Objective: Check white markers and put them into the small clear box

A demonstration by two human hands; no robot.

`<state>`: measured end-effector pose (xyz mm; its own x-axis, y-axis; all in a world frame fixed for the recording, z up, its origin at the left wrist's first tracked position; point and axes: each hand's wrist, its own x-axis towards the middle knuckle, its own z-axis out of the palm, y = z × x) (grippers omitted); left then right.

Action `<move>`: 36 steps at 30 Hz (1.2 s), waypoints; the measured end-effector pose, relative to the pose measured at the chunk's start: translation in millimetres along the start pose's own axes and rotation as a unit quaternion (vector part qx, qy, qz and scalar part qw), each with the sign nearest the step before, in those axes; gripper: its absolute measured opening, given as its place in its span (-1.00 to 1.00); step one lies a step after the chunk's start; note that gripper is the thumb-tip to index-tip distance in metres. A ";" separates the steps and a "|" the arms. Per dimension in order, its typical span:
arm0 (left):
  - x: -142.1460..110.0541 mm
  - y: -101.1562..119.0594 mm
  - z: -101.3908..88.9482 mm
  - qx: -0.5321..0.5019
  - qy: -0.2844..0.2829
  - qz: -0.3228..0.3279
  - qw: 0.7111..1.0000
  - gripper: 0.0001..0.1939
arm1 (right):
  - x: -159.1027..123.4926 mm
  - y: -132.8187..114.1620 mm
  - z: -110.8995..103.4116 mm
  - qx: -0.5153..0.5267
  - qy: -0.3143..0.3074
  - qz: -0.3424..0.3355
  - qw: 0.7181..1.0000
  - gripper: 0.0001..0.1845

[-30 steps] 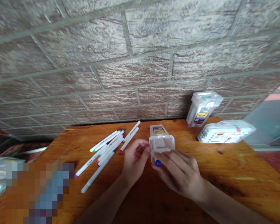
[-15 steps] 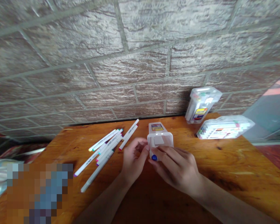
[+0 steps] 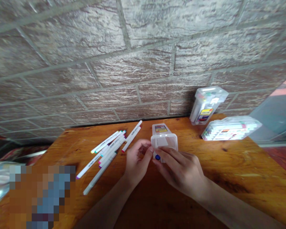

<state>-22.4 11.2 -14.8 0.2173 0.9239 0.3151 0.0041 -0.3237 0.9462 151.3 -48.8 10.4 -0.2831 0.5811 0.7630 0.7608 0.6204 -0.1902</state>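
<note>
A clear plastic pen box [image 3: 169, 140] lies on the wooden table with its mouth facing me and a coloured label at its far end. My left hand [image 3: 137, 163] is closed at the box's left rim, thumb and fingers gripping its edge. At the mouth, my right hand [image 3: 184, 168] pinches a marker [image 3: 157, 157], whose round blue end faces me. Most of that marker's length is inside the box. To the left of my left hand, several white markers [image 3: 112, 146] with coloured ends lie in a loose pile, one grey-looking marker [image 3: 98, 175] nearest me.
A lidded clear case of markers [image 3: 202, 108] stands at the back right. Beside it, another clear marker case [image 3: 231, 128] rests on its side. A brick wall [image 3: 152, 68] rises behind the table [image 3: 228, 171]. A pixelated patch covers the lower left.
The marker in my right hand has gone deeper into the box, its blue end now close to the mouth. My left hand keeps its place at the rim. The view has tilted slightly.
</note>
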 end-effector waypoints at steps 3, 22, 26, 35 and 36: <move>-0.3 1.5 0.1 0.000 0.003 0.001 1.000 -0.83 | -2.2 -0.6 -0.4 -0.007 -0.007 0.009 1.000 -0.80; 0.1 2.7 0.2 0.009 -0.003 0.014 1.000 -0.81 | -6.5 0.0 5.6 0.001 -0.076 0.081 0.994 -0.73; 0.2 4.2 0.9 0.014 -0.001 0.017 1.000 -0.80 | -4.4 -2.1 3.9 0.009 -0.110 0.109 0.988 -0.70; 0.9 5.9 1.4 0.013 0.000 0.019 1.000 -0.77 | 1.1 -2.7 0.4 0.070 -0.121 0.142 0.980 -0.59; 1.1 6.2 1.5 0.011 -0.001 0.019 1.000 -0.77 | 1.3 -2.9 0.4 0.088 -0.122 0.151 0.977 -0.61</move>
<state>-20.6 9.9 -8.7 0.2201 0.9106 0.3498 0.0181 -0.3624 0.9319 148.5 -49.7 11.7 -0.2093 0.8465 0.4895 0.7246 0.4704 -0.5037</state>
